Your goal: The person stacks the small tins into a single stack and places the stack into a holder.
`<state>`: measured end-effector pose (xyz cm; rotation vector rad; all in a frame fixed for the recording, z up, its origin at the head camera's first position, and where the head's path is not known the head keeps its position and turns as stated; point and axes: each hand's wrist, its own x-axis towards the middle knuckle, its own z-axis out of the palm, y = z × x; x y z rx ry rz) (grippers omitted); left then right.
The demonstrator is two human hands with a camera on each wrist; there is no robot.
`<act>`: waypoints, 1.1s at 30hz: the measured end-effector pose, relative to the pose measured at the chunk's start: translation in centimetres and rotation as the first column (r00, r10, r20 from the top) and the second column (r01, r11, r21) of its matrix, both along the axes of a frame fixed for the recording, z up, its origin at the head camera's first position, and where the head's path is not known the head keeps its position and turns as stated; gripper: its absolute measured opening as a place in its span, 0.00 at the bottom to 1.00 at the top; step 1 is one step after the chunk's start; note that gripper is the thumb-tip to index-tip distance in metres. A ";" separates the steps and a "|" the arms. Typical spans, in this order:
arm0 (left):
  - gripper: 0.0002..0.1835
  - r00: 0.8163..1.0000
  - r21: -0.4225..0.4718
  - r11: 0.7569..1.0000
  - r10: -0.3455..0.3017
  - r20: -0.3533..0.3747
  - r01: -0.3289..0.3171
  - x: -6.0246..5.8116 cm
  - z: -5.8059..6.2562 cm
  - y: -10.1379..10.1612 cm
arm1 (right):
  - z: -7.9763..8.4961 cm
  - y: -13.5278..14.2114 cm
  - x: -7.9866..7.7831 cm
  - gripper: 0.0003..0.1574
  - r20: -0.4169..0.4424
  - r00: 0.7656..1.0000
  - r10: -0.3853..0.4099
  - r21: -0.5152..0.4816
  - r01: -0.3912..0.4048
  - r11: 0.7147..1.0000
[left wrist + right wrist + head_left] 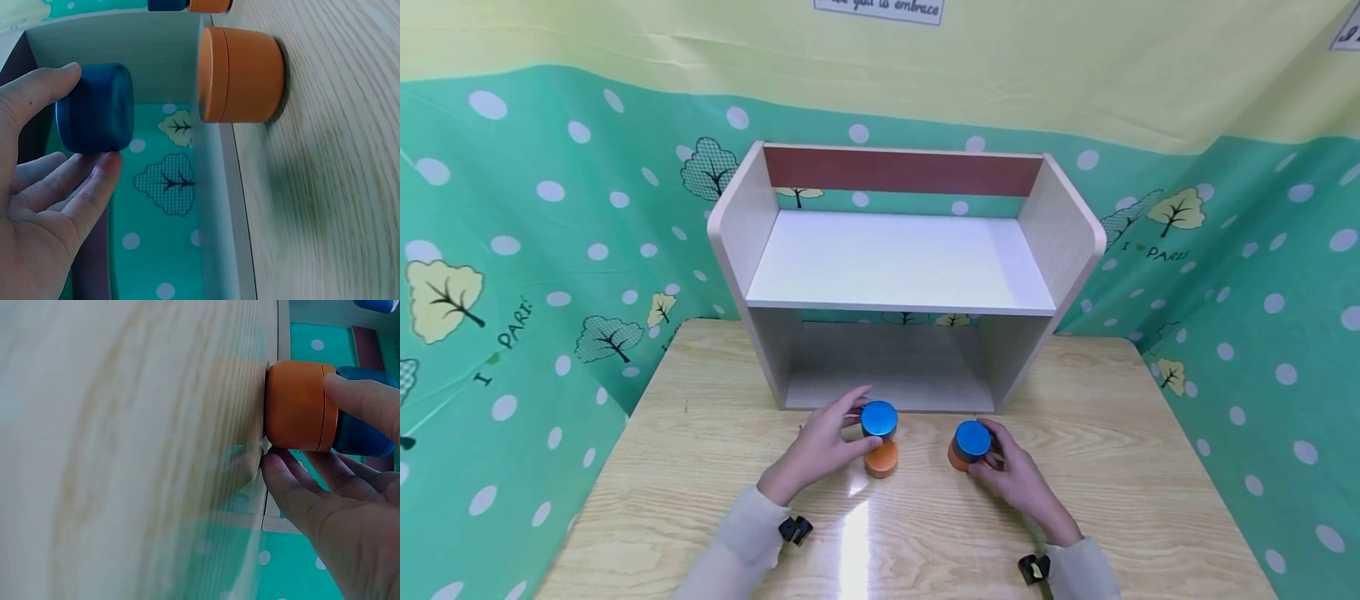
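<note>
My left hand [823, 442] holds a round blue tin [97, 109] between thumb and fingertips. That tin hangs clear above a round orange tin [250, 75], which stands on the table near the shelf. To the right, a second blue tin [973, 439] sits on top of a second orange tin [299, 406], whose base is at the tabletop. My right hand [1017, 473] grips this stack from its right side. In the right wrist view its thumb lies on the orange tin's lid edge beside the blue one, and the fingers curl along the opposite side.
Behind the hands stands a two-level white shelf [902, 262] with a reddish back rail [902, 171]. It rests on a light wood table [1150, 500]. Green dotted cloth [550, 333] hangs behind and at both sides. Black wrist mounts [795, 530] sit at both cuffs.
</note>
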<state>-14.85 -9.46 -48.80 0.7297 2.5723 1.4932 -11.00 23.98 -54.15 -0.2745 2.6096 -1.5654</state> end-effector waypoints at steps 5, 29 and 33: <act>0.43 1.000 -0.005 1.000 -0.014 0.014 0.014 -0.2 0.2 0.5 | -0.1 0.0 -0.1 0.47 0.009 1.000 -0.008 0.018 0.008 1.000; 0.43 0.995 -0.052 0.995 -0.086 0.043 0.088 -1.3 1.4 3.5 | -0.3 0.2 -0.2 0.47 0.023 0.999 -0.034 0.031 0.033 0.999; 0.43 0.995 -0.051 0.994 -0.097 0.037 0.099 -1.4 1.5 3.8 | -0.5 0.1 -0.2 0.47 0.002 0.999 -0.035 0.036 0.035 0.999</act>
